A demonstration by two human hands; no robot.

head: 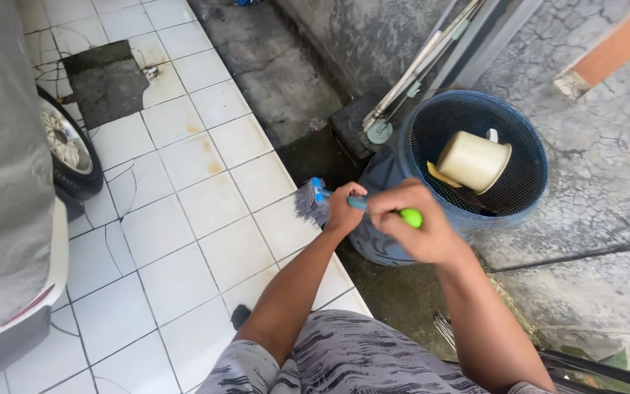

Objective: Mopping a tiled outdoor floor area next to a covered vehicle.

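Both my hands grip a broom by its teal handle. My left hand [344,208] holds the shaft just behind the grey bristle head [308,202], which rests at the edge of the white tiled floor [176,219]. My right hand [417,226] is closed over the handle's green end cap [411,217], in front of a blue bin.
The blue bin [530,197] has mesh across its top and a cream mug [473,160] lying on it. Metal poles [417,69] lean on the cracked concrete wall. A covered car with a wheel [67,142] stands at left. A dark gutter runs along the tiles.
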